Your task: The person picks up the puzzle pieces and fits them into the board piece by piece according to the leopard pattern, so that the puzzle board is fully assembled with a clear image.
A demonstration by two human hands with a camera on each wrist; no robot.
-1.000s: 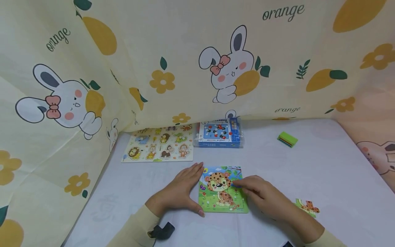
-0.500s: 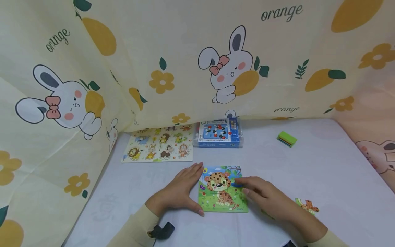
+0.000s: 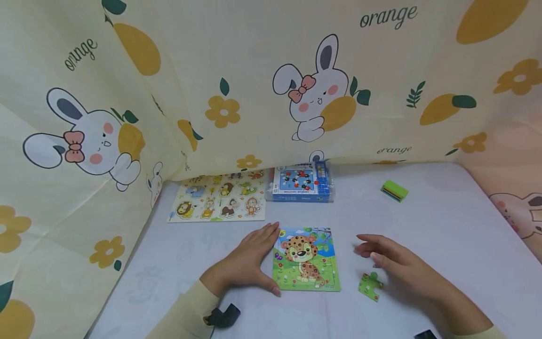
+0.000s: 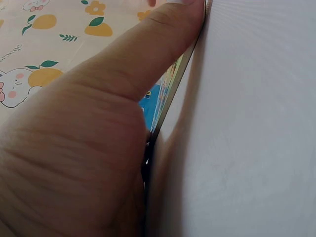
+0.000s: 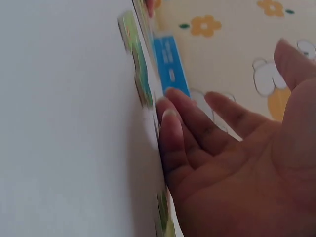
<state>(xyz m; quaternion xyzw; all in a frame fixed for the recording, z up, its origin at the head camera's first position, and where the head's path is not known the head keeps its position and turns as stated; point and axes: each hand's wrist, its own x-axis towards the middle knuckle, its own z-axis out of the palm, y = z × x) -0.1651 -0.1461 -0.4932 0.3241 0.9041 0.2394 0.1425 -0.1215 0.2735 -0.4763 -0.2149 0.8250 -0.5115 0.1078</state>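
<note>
A square leopard jigsaw puzzle (image 3: 302, 278) lies flat on the table. My left hand (image 3: 241, 268) rests along its left side, fingers straight and thumb spread down to the lower left corner. In the left wrist view the thumb (image 4: 148, 49) lies against the edge of the puzzle board. Right of the puzzle, my right hand (image 3: 395, 259) is off the board with loosely bent fingers and nothing held. Just below its fingertips a loose green puzzle piece (image 3: 369, 287) lies on the tabletop. The right wrist view shows a piece (image 5: 164, 212) edge-on beside the palm.
Behind the puzzle, an animal picture board (image 3: 218, 202) lies at the left, next to a blue boxed molecule set (image 3: 298, 186) in clear wrap. A small green-topped block (image 3: 394, 190) sits at the back right. A printed rabbit curtain (image 3: 254, 94) hangs behind the table.
My right hand has let go of the puzzle's blue right-hand area and moved right, uncovering the green piece. The spotted loose piece is now hidden behind the right arm. My left hand stays put.
</note>
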